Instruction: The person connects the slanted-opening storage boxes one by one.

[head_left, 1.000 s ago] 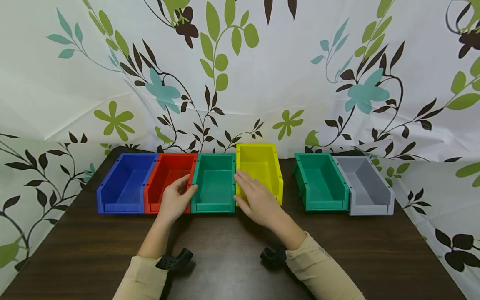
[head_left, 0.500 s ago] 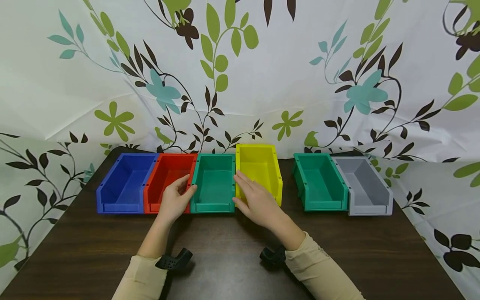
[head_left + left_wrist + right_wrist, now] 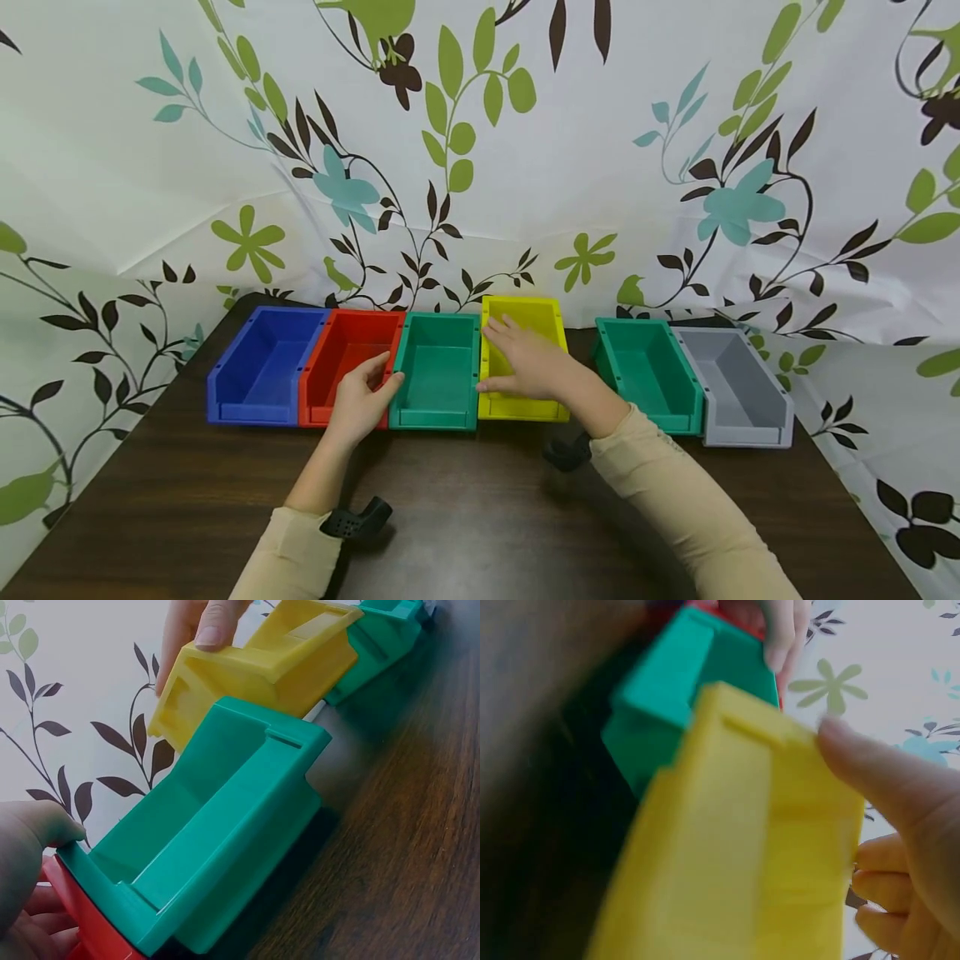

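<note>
My left hand (image 3: 363,400) is over the red bin (image 3: 318,412), its fingers on the red side and its thumb on the near left rim of the green bin (image 3: 247,855). It pinches the walls where these two bins meet. My right hand (image 3: 528,360) lies over the yellow bin (image 3: 525,408) with its fingers spread. In the right wrist view, which is blurred, the thumb (image 3: 870,761) touches the yellow rim. The yellow bin stands against the green bin's right side, its front edge set slightly farther back.
A blue bin (image 3: 255,412) adjoins the red one on the left. To the right, past a gap, a second green bin (image 3: 660,417) and a grey bin (image 3: 750,436) stand side by side. All sit on a dark wooden table (image 3: 465,517) before a leaf-patterned cloth (image 3: 525,200).
My right hand has turned and shifted rightward over the yellow bin, its fingers spreading apart. The head view has shifted slightly. My left hand keeps its place at the red and green bins.
</note>
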Demonstrator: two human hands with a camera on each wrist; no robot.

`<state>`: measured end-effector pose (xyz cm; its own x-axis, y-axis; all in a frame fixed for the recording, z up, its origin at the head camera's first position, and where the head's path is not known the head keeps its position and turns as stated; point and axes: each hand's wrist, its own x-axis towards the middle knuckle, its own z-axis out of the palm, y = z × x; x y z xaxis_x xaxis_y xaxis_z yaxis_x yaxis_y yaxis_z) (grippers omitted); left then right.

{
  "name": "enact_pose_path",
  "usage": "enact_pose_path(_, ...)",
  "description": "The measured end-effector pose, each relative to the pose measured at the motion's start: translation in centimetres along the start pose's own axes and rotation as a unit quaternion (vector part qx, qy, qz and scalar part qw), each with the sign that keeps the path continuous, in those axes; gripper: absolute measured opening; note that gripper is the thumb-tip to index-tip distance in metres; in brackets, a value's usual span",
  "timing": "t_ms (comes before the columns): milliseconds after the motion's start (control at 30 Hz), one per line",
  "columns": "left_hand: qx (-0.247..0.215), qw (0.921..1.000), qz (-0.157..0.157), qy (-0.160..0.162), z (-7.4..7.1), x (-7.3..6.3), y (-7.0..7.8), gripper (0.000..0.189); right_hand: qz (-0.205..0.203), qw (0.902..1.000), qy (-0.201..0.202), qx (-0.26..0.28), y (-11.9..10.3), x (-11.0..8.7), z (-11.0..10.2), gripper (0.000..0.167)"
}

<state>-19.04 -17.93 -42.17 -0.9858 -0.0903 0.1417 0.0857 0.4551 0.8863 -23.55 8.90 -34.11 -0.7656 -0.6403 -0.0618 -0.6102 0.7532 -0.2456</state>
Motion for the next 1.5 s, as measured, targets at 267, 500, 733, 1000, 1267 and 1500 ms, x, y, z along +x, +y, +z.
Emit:
enact_pose_path(267,-0.003,1.0,0.006,0.0,-0.2,0.1,0.2,0.051,0.008,0.998,-0.063,-0.007,0.6,1.8,-1.8,0.108)
enact_pose_path(500,0.001,1.0,-0.002,-0.006,-0.2,0.2,-0.1,0.052,0.016,0.995,-0.096,0.024,0.8,2.5,-2.1,0.108)
enact_pose_path(733,0.003,1.0,-0.007,-0.001,-0.2,0.2,0.0,0.052,0.025,0.9942,-0.102,0.023,0.5,2.6,-1.6,0.108)
enact_pose_path(1000,0.007,0.9999,-0.01,-0.01,-0.1,0.2,-0.1,0.052,0.038,0.9943,-0.099,0.012,0.9,2.6,0.1,0.11)
enact_pose_path(1267,0.009,0.9998,-0.012,-0.011,-0.2,0.3,0.4,0.054,0.05,0.9935,-0.102,0.007,0.8,2.5,0.3,0.112)
enact_pose_path(1500,0.002,0.9997,-0.021,-0.016,0.0,0.0,0.0,0.054,0.069,0.9922,-0.104,-0.006,0.1,2.4,1.2,0.112)
